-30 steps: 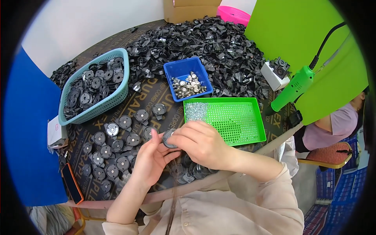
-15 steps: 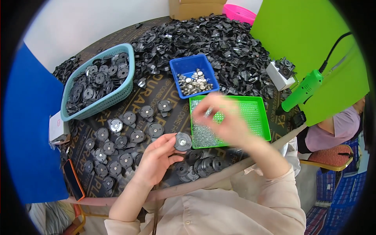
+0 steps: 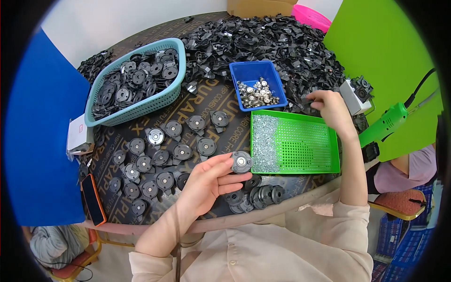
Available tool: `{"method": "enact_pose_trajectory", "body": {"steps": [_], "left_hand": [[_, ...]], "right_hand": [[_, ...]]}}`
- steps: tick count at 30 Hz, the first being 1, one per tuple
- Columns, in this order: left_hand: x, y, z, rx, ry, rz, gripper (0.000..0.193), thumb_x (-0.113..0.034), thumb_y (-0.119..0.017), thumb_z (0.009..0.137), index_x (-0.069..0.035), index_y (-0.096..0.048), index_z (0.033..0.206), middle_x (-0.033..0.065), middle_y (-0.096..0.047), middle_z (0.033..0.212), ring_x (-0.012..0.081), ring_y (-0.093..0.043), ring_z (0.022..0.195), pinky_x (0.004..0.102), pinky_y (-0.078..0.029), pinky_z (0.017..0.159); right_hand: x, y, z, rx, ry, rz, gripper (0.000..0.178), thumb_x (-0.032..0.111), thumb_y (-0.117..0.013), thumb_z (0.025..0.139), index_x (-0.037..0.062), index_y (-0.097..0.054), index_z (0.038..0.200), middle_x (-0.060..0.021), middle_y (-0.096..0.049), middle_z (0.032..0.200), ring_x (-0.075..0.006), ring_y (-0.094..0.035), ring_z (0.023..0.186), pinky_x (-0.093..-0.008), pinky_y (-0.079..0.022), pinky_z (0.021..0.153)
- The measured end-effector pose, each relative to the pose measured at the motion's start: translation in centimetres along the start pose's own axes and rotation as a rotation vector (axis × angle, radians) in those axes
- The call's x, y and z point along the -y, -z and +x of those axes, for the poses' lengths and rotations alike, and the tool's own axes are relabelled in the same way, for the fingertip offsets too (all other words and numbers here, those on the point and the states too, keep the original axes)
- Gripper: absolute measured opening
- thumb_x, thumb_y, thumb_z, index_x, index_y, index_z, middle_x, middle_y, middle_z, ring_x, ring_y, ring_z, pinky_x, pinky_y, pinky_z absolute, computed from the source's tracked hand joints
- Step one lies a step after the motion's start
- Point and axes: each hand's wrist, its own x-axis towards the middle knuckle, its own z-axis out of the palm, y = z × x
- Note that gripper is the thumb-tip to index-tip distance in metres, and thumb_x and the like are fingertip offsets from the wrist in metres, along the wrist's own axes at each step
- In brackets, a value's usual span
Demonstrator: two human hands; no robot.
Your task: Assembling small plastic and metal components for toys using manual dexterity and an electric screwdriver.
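My left hand (image 3: 206,181) pinches a round dark disc (image 3: 241,162) between thumb and fingers, above the near table edge. A shiny metal piece sits at the disc's centre. Beyond the green tray's far right side, my right hand (image 3: 331,110) is at the edge of a heap of black angular parts (image 3: 263,40). Its fingers are bent together at the black parts; what they hold, if anything, I cannot make out. The green tray (image 3: 307,164) has small silvery pieces (image 3: 265,143) along its left side. Several assembled round discs (image 3: 182,152) lie to the left of my left hand.
A teal basket (image 3: 136,113) of round discs stands at the left. A blue bin (image 3: 256,66) holds small metal pieces. More discs (image 3: 265,193) lie by the near edge. A green electric screwdriver (image 3: 387,123), a phone (image 3: 94,199) and a white box (image 3: 80,134) flank the work area.
My right hand has moved from above the green tray to the black heap at the right. My left hand still holds the disc. The whole view has shifted somewhat.
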Motion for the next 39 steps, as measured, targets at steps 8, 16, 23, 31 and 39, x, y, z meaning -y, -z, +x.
{"method": "enact_pose_trajectory", "body": {"steps": [8,16,23,31,39], "left_hand": [[0.1,-0.3,-0.3,0.010,-0.002,-0.046,0.024,-0.023,-0.052,0.097,-0.005,-0.052,0.112,0.0138,-0.063,0.115,0.0298,-0.065,0.103,0.0362,-0.055,0.081],[-0.5,-0.3,-0.6,-0.030,-0.020,-0.057,0.023,-0.025,-0.051,0.097,-0.007,-0.053,0.110,0.0128,-0.064,0.113,0.0294,-0.064,0.104,0.0358,-0.055,0.079],[-0.3,-0.5,-0.8,-0.035,-0.027,-0.066,0.022,-0.026,-0.050,0.098,-0.007,-0.054,0.107,0.0112,-0.065,0.110,0.0287,-0.064,0.103,0.0341,-0.055,0.080],[1.4,-0.6,-0.5,0.015,-0.007,-0.108,0.016,-0.023,-0.051,0.098,-0.007,-0.053,0.103,0.0111,-0.064,0.110,0.0261,-0.063,0.106,0.0309,-0.052,0.086],[1.6,-0.3,-0.3,0.049,-0.003,-0.156,0.018,-0.023,-0.051,0.098,-0.007,-0.051,0.106,0.0104,-0.062,0.113,0.0252,-0.062,0.108,0.0328,-0.051,0.091]], "right_hand": [[5.0,-1.2,-3.5,-0.025,0.022,1.120,0.025,-0.006,-0.066,0.081,-0.0053,-0.063,0.106,-0.0115,-0.066,0.101,-0.0178,-0.066,0.092,-0.0283,-0.054,0.084],[8.7,-4.1,-9.1,0.034,-0.095,1.388,0.020,-0.015,-0.059,0.074,-0.0042,-0.055,0.091,-0.0144,-0.061,0.100,-0.0220,-0.065,0.088,-0.0317,-0.059,0.072],[8.7,-5.1,-12.9,-0.156,-0.005,1.174,0.022,-0.013,-0.063,0.072,-0.0023,-0.065,0.091,-0.0149,-0.064,0.101,-0.0227,-0.063,0.095,-0.0310,-0.053,0.077],[11.7,-5.4,-12.8,-0.554,0.310,0.296,0.019,-0.002,-0.074,0.065,0.0018,-0.063,0.080,-0.0192,-0.062,0.116,-0.0367,-0.059,0.106,-0.0399,-0.051,0.084],[12.4,-5.5,-11.3,-0.314,0.342,0.622,0.032,-0.007,-0.071,0.071,0.0030,-0.041,0.063,-0.0275,-0.059,0.119,-0.0369,-0.058,0.113,-0.0441,-0.047,0.094]]}}
